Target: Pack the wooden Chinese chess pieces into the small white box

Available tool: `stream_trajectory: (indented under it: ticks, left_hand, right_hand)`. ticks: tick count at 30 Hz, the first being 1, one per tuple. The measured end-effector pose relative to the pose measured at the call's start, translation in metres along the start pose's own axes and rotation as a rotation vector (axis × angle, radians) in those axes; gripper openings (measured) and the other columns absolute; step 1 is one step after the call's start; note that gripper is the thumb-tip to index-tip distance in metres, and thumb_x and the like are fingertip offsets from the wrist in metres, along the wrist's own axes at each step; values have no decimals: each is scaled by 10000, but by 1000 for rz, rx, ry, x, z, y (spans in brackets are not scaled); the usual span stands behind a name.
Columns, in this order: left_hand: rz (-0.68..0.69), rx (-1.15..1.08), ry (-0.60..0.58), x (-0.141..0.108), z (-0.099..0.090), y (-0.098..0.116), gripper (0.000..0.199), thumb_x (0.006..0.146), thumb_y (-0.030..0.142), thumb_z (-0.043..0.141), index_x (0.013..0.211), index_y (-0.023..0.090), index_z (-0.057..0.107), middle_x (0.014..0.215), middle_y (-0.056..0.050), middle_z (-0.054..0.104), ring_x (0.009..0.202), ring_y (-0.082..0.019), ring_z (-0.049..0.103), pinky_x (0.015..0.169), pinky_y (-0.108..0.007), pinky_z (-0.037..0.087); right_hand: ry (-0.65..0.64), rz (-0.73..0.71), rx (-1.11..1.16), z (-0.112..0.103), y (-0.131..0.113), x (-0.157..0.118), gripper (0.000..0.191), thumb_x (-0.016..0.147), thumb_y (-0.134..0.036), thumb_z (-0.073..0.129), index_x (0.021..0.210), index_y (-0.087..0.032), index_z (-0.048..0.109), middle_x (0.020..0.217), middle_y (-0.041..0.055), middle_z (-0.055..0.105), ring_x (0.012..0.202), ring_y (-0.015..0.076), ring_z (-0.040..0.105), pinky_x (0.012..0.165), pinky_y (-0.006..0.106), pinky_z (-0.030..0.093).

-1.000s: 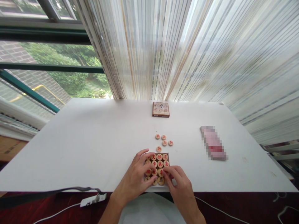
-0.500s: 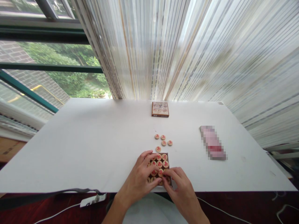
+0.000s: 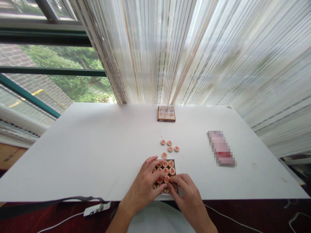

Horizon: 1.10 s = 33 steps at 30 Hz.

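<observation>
A square box (image 3: 176,164) filled with round wooden Chinese chess pieces, mostly with red characters, sits at the near edge of the white table. Over its left side my left hand (image 3: 145,179) is open, fingers spread, with index finger and thumb reaching down to the pieces. From the right, my right hand (image 3: 186,191) has thumb and index finger closed around a chess piece in the lower right part, largely hidden by the fingers. Beside the fingertips of both hands lies a red-marked piece (image 3: 166,179). Several loose pieces, one of them a red-marked piece (image 3: 164,155), lie just beyond the box.
Farther back on the white table (image 3: 97,152) lies a flat box lid (image 3: 166,114) with Chinese lettering. A blurred pink object (image 3: 221,149) rests on the right. A white power strip (image 3: 97,208) with a cable is below the table's near edge at left.
Both hands stay at the box with only slight finger movement. A dark-marked piece in the bottom row shows more clearly between the hands. The loose pieces have not moved.
</observation>
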<state>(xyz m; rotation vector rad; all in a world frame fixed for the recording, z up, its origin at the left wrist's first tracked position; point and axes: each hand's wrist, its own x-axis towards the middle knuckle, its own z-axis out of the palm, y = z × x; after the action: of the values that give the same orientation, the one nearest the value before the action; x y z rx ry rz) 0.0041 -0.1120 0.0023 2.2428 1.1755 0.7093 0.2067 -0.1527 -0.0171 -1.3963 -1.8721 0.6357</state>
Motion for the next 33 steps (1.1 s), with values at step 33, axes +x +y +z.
stream_trajectory:
  ticks: [33]
  left_hand:
    - [44,-37,196,38,-20,-21,162,1011,190,509,1069,217,657,1298,-78,638,1297,-235,519,1110,-443,458]
  right_hand:
    - [172,82,-62,-27,18,21,195,1013,-260,508,1103,-243,680,1032,84,696,865,219,655,712,331,582]
